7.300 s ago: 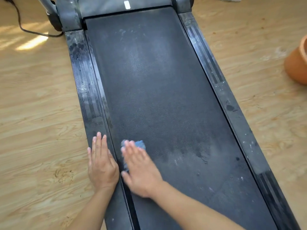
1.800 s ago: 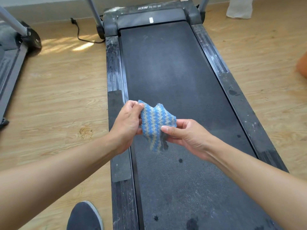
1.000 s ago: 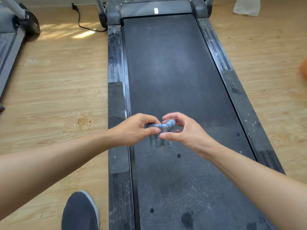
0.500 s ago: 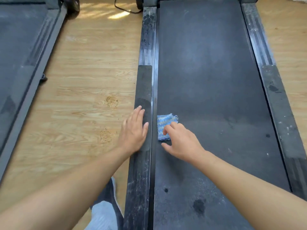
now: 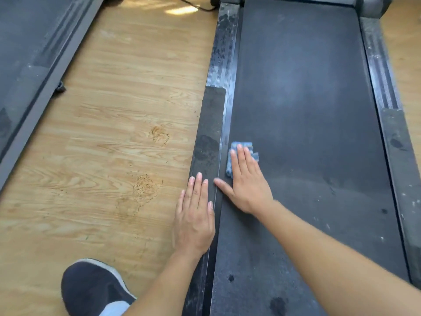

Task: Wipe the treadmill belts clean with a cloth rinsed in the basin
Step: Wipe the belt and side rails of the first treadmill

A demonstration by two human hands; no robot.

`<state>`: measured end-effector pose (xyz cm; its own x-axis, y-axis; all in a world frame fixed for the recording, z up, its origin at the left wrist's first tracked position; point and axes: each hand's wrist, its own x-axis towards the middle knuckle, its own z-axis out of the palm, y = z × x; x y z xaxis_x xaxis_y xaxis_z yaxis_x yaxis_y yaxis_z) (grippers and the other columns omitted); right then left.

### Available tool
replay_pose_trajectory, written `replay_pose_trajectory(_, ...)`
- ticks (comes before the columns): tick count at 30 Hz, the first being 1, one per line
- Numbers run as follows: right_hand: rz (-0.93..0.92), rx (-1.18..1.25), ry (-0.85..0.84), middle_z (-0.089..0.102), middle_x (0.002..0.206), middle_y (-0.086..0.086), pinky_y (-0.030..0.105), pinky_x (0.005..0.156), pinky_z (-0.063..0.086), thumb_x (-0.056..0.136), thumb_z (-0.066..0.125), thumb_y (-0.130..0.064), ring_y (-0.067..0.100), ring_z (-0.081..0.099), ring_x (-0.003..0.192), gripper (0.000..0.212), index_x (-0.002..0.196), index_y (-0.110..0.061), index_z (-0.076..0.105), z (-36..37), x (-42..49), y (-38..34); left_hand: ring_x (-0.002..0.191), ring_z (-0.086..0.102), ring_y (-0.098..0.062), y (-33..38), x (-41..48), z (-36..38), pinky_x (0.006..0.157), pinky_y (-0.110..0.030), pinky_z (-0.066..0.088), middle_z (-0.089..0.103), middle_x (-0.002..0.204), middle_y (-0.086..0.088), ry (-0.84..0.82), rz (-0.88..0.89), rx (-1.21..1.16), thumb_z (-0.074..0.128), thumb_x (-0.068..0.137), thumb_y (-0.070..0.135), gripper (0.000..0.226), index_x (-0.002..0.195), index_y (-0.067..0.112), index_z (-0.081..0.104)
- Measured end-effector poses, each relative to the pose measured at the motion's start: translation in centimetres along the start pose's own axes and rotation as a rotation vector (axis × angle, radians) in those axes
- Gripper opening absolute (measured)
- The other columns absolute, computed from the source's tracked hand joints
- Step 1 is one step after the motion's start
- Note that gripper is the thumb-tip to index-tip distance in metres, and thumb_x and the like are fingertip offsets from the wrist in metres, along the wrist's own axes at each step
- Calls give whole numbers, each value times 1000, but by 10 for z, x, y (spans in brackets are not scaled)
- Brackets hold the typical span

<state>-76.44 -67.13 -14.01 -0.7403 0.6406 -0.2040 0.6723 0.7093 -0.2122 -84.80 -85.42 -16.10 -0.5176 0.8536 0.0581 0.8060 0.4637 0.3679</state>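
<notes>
Pale wood-grain flooring (image 5: 114, 110) is stretching between two treadmills, with sunlight falling at the far end beside a black cable (image 5: 193, 4). On the nearer treadmill's dark belt (image 5: 307, 99), a small blue cloth (image 5: 256, 156) is lying close to the belt's left edge. The right hand (image 5: 247, 188) is pressing down on it, its fingers (image 5: 241, 160) lying straight and close together over the cloth and curling round nothing, the thumb spreading toward the left side rail (image 5: 210, 115). The left hand (image 5: 196, 220) is resting flat on that rail, just beside the right hand, with straight fingers (image 5: 198, 185) holding nothing. A dark smudge (image 5: 206, 144) is showing on the rail ahead of it. Dark wet spots (image 5: 278, 304) are dotting the belt near the bottom of the view, and pale specks are marking the right side rail (image 5: 398, 156). A second treadmill (image 5: 27, 53) is running along the left edge, well apart from the first. A dark shoe (image 5: 91, 290) with a white sole is sitting on the floor at bottom left.
</notes>
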Motion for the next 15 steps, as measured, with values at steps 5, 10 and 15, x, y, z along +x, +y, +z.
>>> replay_pose_trajectory(5,50,-26,-42,-13,174,10,43,131,-1,98,13,-75,24,-15,160,96,166,-9,-5,-21,61,12,165,7,-15,-1,0,2,133,-43,20,13,179,0,4,-16,-6,30,111,26,59,168,13,27)
replay_pose_trajectory(10,-56,-2,-53,-11,174,8,42,131,0,103,20,-67,21,-17,160,87,167,-11,1,-4,-14,4,165,12,-17,-2,1,3,132,-44,22,17,178,-2,32,-9,-4,32,110,25,58,167,11,30)
replay_pose_trajectory(15,-95,-21,-117,-10,175,8,43,127,9,105,29,-66,24,-10,161,86,167,-11,4,23,-147,-21,165,16,-18,0,2,1,129,-47,28,20,177,-3,37,-19,-10,32,109,23,58,166,10,33)
